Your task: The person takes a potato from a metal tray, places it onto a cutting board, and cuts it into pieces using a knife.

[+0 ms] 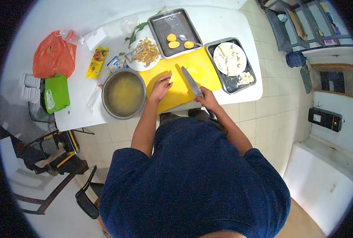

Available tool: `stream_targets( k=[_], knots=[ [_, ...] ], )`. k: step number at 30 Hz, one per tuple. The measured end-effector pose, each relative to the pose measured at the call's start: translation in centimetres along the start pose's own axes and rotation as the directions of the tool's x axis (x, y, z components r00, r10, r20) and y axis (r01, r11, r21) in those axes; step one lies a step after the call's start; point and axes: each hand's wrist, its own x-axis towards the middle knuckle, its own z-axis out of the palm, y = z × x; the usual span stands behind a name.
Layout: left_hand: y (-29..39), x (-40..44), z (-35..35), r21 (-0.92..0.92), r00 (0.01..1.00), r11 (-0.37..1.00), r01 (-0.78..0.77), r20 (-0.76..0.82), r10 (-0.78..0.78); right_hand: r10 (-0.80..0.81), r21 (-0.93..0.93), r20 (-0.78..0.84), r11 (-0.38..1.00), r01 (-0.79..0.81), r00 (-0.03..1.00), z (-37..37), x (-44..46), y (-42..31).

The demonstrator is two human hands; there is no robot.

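My right hand grips a kitchen knife by its handle, the broad blade slanting up and left over a yellow cutting board. Above the board's left part is my left hand, its fingers loosely bent and apart, with nothing seen in them. A pale yellow piece, perhaps potato, lies on the board just right of the blade's tip. Beyond the board, a dark metal tray holds several peeled potatoes and a spoon.
A metal pot of cloudy yellowish liquid stands left of my left hand. Behind it, peelings lie on a white plate. The right-hand tray carries a plate of pale pieces. Orange and green bags sit at the far left.
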Motion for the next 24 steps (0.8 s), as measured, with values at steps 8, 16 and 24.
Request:
stream_targets(
  k=[8,16,24],
  knots=[
    [1.0,-0.6,1.7,0.751,0.957,0.612,-0.246,0.087,0.278,-0.087,0.012,-0.054,0.996,0.088,0.995,0.2,-0.4,-0.1],
    [0.3,-1.4,3.7,0.686,0.855,0.575,-0.446,0.137,0.500,-0.109,-0.109,-0.134,0.990,0.094,0.985,0.0,-1.3,-1.2],
    [1.2,-2.2,4.5,0.545,0.841,0.667,-0.507,0.143,0.522,-0.074,-0.063,-0.147,0.996,0.065,0.986,-0.1,-1.0,-1.3]
  ],
)
